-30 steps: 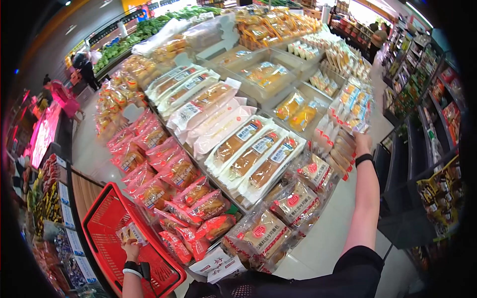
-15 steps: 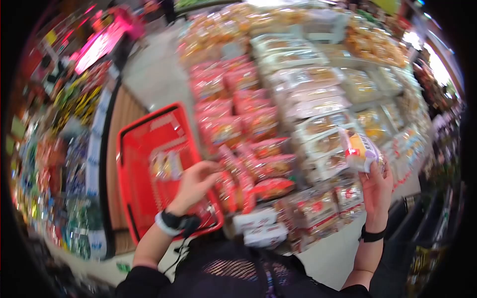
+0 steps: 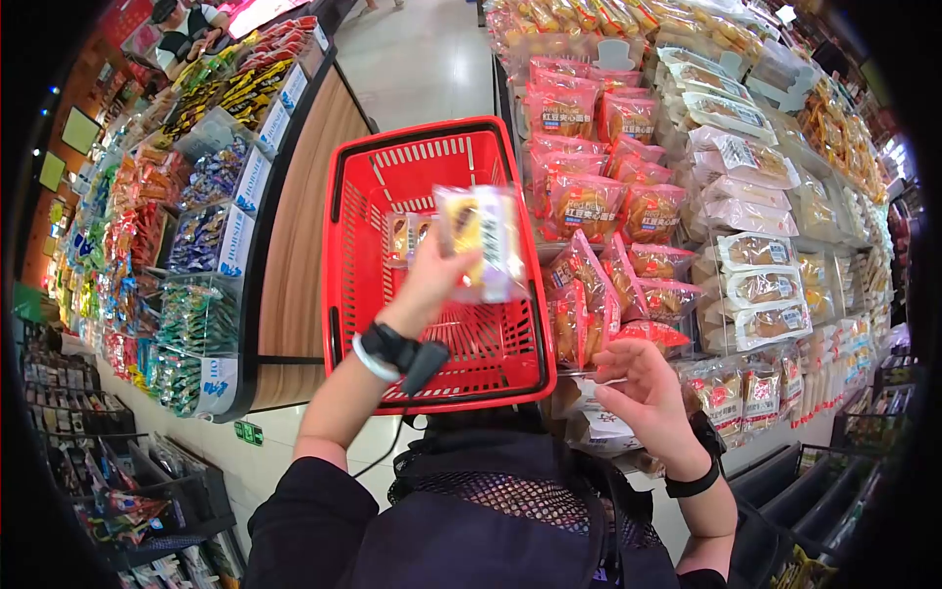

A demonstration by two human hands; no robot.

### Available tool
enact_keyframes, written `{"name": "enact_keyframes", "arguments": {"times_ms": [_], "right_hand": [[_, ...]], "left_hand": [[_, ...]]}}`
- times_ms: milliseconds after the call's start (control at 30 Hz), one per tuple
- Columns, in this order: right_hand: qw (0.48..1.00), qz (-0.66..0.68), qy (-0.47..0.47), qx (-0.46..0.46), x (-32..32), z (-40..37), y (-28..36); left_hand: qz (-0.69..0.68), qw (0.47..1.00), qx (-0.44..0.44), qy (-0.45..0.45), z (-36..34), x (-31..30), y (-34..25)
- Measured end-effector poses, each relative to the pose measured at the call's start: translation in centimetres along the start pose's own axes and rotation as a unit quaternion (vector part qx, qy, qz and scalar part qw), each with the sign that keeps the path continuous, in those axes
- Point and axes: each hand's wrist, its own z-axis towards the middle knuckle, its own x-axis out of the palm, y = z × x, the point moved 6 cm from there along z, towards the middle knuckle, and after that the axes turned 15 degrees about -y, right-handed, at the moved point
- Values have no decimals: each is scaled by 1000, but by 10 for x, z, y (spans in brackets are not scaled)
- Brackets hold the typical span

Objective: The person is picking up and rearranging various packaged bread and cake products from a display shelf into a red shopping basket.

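above red basket point(image 3: 353, 245), left hand point(image 3: 427, 280) grips packet point(image 3: 481, 240).

Clear-wrapped cake packet point(image 3: 481, 243) — yellow and brown contents, pale wrapper ends — stands upright, slightly tilted, over the red shopping basket point(image 3: 343, 245), gripped at its lower edge by the left hand point(image 3: 427, 285).

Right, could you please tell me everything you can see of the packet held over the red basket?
The packet is a glossy, clear plastic wrapper holding a yellow and brown baked item; its print is too blurred to read. It stands roughly upright, slightly tilted, in the air over the open red basket, resting on nothing. The left hand grips its lower left edge from below. A smaller packet lies in the basket beside it; whether they touch cannot be told.
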Motion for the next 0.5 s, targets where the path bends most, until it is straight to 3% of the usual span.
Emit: {"name": "enact_keyframes", "arguments": {"times_ms": [200, 300, 500], "right_hand": [[997, -17, -53, 63, -19, -15, -12], [996, -19, -66, 57, -26, -26, -16], [990, -9, -111, 82, -40, -40, -29]], "left_hand": [[155, 988, -14, -14, 122, -74, 90], [153, 978, -143, -12, 138, -80, 123], [189, 966, -166, -59, 164, -92, 163]]}}
